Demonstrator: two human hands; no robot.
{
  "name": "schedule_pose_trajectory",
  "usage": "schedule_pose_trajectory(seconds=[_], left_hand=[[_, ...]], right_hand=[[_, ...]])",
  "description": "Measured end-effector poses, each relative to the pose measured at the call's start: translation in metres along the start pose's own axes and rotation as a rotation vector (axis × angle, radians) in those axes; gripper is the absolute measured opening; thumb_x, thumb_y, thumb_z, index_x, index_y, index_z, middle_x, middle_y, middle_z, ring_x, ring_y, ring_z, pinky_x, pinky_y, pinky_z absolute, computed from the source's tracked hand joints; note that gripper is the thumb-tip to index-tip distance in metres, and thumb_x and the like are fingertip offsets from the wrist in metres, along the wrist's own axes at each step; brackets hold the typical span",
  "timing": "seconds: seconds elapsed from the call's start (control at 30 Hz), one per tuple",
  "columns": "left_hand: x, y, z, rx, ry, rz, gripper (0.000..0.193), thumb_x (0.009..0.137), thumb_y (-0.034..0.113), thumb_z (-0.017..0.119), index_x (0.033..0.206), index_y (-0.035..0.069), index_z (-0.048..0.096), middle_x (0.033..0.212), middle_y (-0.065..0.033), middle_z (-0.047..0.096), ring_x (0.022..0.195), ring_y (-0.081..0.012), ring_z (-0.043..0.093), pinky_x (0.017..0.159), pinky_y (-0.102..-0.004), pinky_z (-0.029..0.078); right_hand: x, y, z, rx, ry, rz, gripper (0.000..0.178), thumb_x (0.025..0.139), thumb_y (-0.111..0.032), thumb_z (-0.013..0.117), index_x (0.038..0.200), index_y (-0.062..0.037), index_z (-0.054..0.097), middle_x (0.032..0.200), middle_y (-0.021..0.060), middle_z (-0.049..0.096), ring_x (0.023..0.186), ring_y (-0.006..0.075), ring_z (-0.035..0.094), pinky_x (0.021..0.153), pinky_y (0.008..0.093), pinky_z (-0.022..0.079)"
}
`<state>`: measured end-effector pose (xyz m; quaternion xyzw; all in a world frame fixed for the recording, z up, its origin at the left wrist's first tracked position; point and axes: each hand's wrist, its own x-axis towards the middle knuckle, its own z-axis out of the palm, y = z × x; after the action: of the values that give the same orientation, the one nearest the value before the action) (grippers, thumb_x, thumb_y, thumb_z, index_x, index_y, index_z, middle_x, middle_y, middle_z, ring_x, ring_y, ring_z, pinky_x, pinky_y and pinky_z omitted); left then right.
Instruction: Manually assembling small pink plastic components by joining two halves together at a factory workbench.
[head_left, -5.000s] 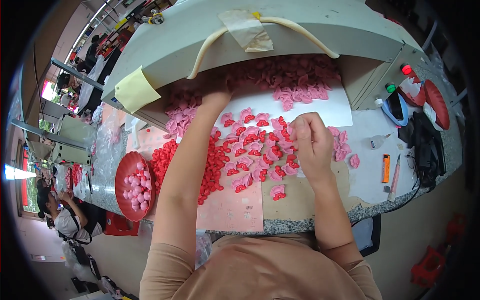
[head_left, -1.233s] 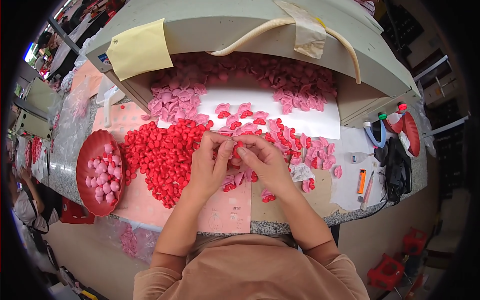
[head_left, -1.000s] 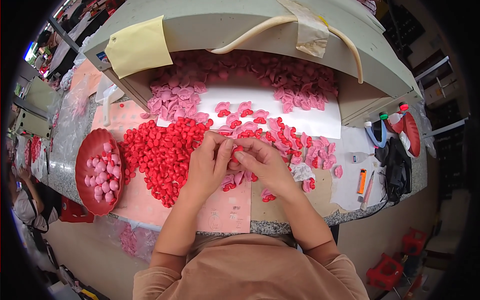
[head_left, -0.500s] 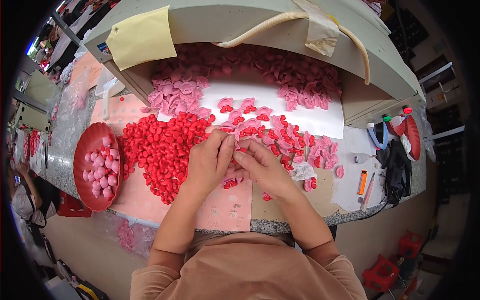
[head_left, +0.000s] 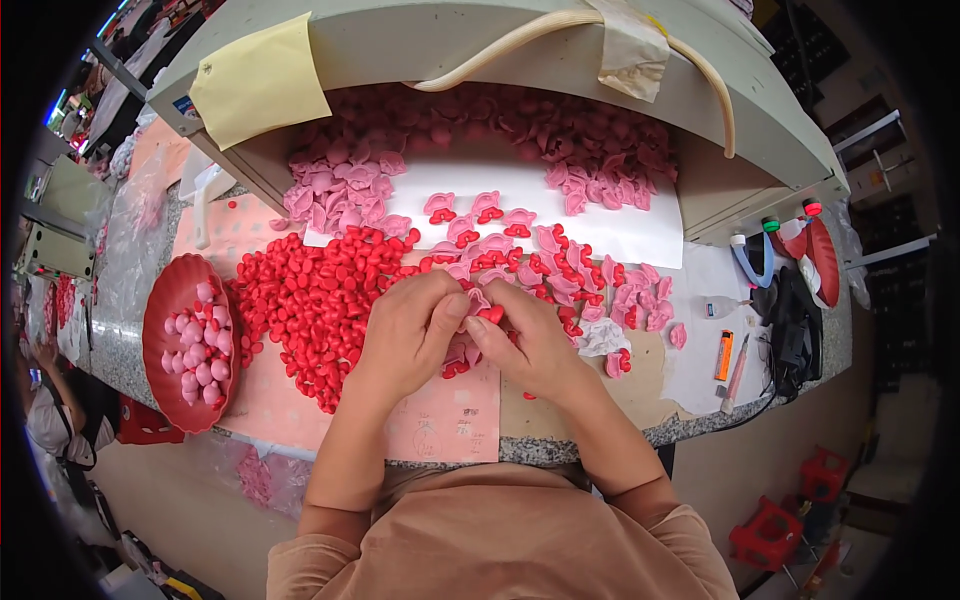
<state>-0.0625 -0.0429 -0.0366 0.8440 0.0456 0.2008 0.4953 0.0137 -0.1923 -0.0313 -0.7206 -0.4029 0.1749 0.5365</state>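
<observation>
My left hand (head_left: 410, 335) and my right hand (head_left: 528, 345) meet over the middle of the bench, thumbs and fingertips pinched together. Between them is a small pink shell-shaped plastic piece (head_left: 478, 299), its edges gripped by my left fingers. A glossy red plastic piece (head_left: 492, 314) sits against it, under my right thumb and fingertips. Left of my left hand spreads a heap of loose red pieces (head_left: 310, 310). Beyond and right of my hands lie pink shells joined with red pieces (head_left: 560, 270), several in loose rows.
A red scalloped dish (head_left: 165, 385) of pink rounded parts stands at the left. The grey cabinet (head_left: 480, 45) arches over piles of pink shells (head_left: 345, 185). Crumpled white tissue (head_left: 602, 338), an orange-labelled tube (head_left: 723, 355), a brush (head_left: 736, 375) and a small bottle (head_left: 718, 308) lie to the right.
My fingertips have shifted so the pink shell now shows between them with the red piece against it. The whole view has moved slightly.
</observation>
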Motion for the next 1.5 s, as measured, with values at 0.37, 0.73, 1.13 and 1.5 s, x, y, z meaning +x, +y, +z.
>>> schedule_pose_trajectory(seconds=[0.37, 0.73, 1.13, 1.5], left_hand=[[-0.004, 0.002, -0.003, 0.072, -0.063, 0.271, 0.021, 0.090, 0.018, 0.048, 0.079, 0.000, 0.051, 0.070, -0.0145, 0.049, 0.061, -0.0332, 0.050, 0.055, -0.0396, 0.041], [-0.002, 0.013, 0.000, -0.022, -0.061, 0.126, 0.021, 0.091, 0.018, 0.048, 0.081, 0.000, 0.052, 0.072, -0.0147, 0.050, 0.062, -0.0328, 0.052, 0.055, -0.0393, 0.042], [-0.004, 0.011, -0.008, -0.022, -0.121, 0.137, 0.018, 0.090, 0.015, 0.049, 0.083, 0.000, 0.055, 0.074, -0.0145, 0.054, 0.064, -0.0319, 0.054, 0.057, -0.0380, 0.043], [0.059, -0.027, -0.018, 0.511, 0.007, 0.048, 0.024, 0.086, 0.025, 0.058, 0.078, 0.003, 0.064, 0.072, -0.0105, 0.055, 0.073, -0.0278, 0.052, 0.070, -0.0392, 0.038]], right_hand=[[-0.001, -0.008, -0.005, 0.190, -0.084, 0.025, 0.021, 0.082, -0.017, 0.059, 0.090, 0.0011, 0.052, 0.066, 0.0039, 0.050, 0.058, 0.0096, 0.046, 0.052, 0.0251, 0.038], [-0.004, 0.000, -0.001, 0.631, -0.150, 0.246, 0.017, 0.088, -0.011, 0.055, 0.097, 0.0017, 0.047, 0.082, 0.0042, 0.050, 0.061, 0.0048, 0.051, 0.050, 0.0210, 0.040], [-0.006, -0.002, 0.006, 0.616, -0.118, 0.198, 0.013, 0.089, -0.012, 0.053, 0.092, 0.0005, 0.050, 0.074, 0.0029, 0.055, 0.059, 0.0079, 0.057, 0.051, 0.0215, 0.047], [-0.003, 0.000, -0.035, 0.295, 0.353, 0.016, 0.019, 0.094, -0.020, 0.049, 0.096, -0.0018, 0.049, 0.074, 0.0029, 0.054, 0.056, 0.0042, 0.049, 0.050, 0.0174, 0.042]])
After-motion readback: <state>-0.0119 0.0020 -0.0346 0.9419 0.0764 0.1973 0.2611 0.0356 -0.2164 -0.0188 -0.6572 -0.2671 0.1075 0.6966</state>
